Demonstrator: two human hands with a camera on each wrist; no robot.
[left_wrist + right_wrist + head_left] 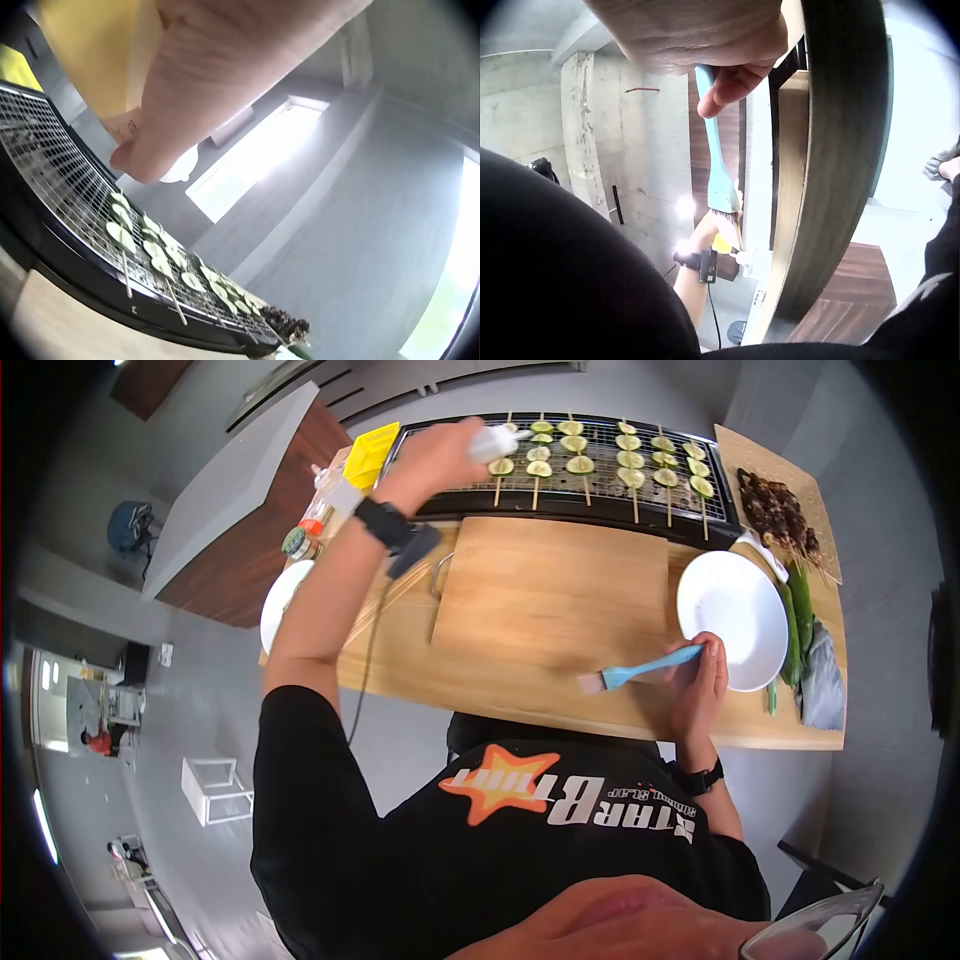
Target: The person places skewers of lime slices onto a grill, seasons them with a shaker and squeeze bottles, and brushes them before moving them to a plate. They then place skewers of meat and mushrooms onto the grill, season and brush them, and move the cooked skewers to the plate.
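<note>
High over the grill (640, 508), my left hand (440, 455) grips a white squeeze bottle (492, 444), its nozzle toward the skewered green slices (540, 454). In the left wrist view the bottle (94, 52) has yellowish contents, and the fingers (202, 90) wrap it above the rack (60, 169). Slices on sticks lie in several rows across the rack. My right hand (702, 685), beside the white bowl (735, 615), holds a light blue brush (650, 666) by its handle, bristles pointing left. The right wrist view shows that brush (720, 176) below the hand (697, 34).
A wooden board (555, 585) lies in front of the grill. At the right are dark skewers (775, 510), cucumbers (800, 610) and a grey cloth (822, 685). At the left stand a yellow basket (372, 453), a spice jar (298, 543) and a plate (278, 600).
</note>
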